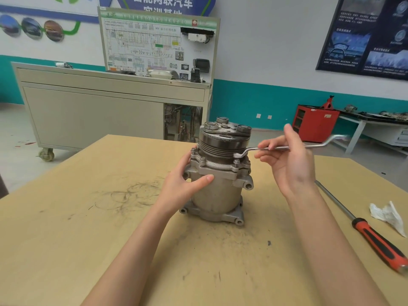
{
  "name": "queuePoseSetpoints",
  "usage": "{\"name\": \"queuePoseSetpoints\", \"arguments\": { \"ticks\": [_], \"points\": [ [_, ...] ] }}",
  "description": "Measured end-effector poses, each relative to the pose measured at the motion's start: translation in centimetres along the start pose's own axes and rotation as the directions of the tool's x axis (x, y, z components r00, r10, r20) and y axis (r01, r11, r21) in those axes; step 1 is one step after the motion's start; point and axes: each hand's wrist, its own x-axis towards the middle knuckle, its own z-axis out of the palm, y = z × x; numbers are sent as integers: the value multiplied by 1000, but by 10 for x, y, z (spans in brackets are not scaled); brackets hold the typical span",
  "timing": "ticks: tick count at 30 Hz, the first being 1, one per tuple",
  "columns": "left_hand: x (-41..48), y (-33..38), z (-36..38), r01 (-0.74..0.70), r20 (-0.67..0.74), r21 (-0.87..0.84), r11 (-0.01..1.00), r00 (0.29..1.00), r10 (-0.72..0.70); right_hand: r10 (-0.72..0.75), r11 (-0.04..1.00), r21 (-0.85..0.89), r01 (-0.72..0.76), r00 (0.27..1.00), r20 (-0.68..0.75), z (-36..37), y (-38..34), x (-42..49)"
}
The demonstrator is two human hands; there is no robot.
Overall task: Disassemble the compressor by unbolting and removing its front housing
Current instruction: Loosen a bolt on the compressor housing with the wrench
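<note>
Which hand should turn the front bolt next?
Right. The right hand pinches the wrench, its ring end at the bolt; the left hand grips the compressor, steadying it.

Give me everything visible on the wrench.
The wrench is a slim, silvery metal offset ring spanner, held roughly level above the table. Its near ring end sits on, or just over, a bolt on the right side of the compressor flange; I cannot tell which. The right hand pinches the shaft about mid-length between fingers and thumb. The far end cranks upward beyond the hand and is blurred.
</note>
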Motion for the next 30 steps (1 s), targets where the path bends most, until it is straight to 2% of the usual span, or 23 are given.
{"name": "queuePoseSetpoints", "arguments": {
  "ticks": [5, 9, 16, 22, 30],
  "points": [
    [0, 1, 0, -2, 8, -5, 1000, 1000, 2, -175, 977, -140, 159, 979, -108, 18, 3, -43],
    [1, -1, 1, 0, 1, 5, 1000, 1000, 0, -305, 924, -270, 270, 948, -95, 19, 12, -60],
    [2, -2, 1, -6, 1, 1, 1000, 1000, 6, -306, 913, -306, 270, 949, -77, 18, 15, -63],
    [1, 0, 1, -11, 8, 0, 1000, 1000, 11, -461, 810, -449, 378, 883, -87, 23, 25, -66],
    [1, 0, 1, -13, 4, -6, 1000, 1000, 13, -529, 684, -557, 471, 846, 66, 19, 20, -61]
  ]
}}
